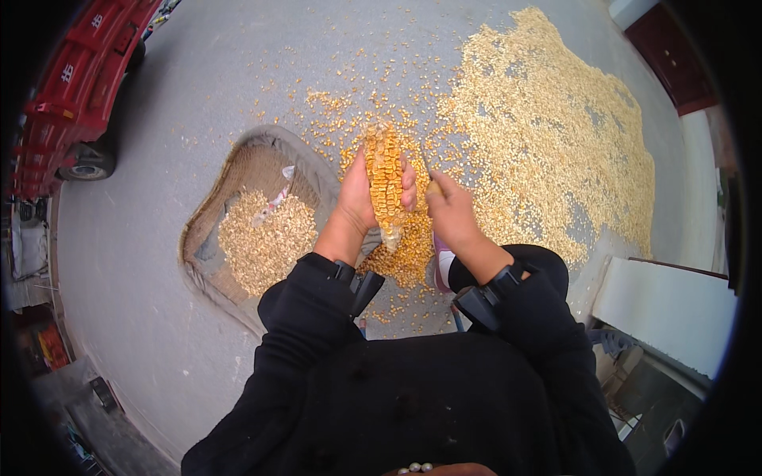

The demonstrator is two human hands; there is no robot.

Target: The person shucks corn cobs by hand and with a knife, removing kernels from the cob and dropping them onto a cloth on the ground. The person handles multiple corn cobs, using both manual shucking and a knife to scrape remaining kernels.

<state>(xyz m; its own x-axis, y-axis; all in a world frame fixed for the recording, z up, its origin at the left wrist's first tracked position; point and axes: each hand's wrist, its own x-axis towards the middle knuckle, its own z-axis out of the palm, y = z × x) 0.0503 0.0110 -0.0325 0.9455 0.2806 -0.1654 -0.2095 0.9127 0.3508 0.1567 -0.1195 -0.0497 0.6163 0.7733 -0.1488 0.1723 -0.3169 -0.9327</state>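
My left hand [357, 193] is closed around a dried corn cob [385, 172], thumb on one side and fingertips on the other. Some kernel rows on the cob are gone, leaving pale strips. In my right hand [453, 208] is a tool with a light wooden handle [435, 189]; its thin dark shaft points up beside the cob, and the tip is too blurred to identify. Below both hands lies a heap of loose orange corn kernels [411, 256] on the concrete. A woven scoop-shaped basket [238, 160] with a cloth-bound rim stands left of my left hand.
The basket holds pale kernels or chaff [268, 238] and a scrap of plastic [274, 205]. A broad layer of pale corn kernels [553, 137] covers the ground at right. A red truck bed [77, 89] stands at upper left, a white-topped table [661, 309] at lower right.
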